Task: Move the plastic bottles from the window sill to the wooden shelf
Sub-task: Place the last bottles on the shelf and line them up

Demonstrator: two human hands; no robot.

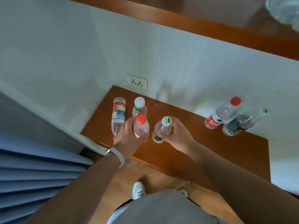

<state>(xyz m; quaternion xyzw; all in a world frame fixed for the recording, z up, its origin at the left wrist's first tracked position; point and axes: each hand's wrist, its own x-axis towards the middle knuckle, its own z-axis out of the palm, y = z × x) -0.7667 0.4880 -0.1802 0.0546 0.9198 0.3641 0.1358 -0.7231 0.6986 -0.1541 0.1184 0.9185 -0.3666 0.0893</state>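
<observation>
Several clear plastic bottles stand or lie on a brown wooden surface (194, 147) below a white wall. My left hand (127, 138) is wrapped around an upright red-capped bottle (141, 126). My right hand (178, 135) grips a bottle with a white and green cap (162, 129). Behind my left hand stands a white-capped bottle (139, 107). A red-labelled bottle (118, 113) lies on its side at the far left. At the right, a red-capped, red-labelled bottle (222, 113) and a green-labelled bottle (242, 122) stand by the wall.
A double wall socket (137, 81) sits just above the surface's back edge. Blue pleated curtain (37, 175) hangs at the left. A higher wooden ledge (210, 28) runs across the top, with crumpled clear plastic (284, 12) at its right end. My shoes (138, 189) stand on the wooden floor.
</observation>
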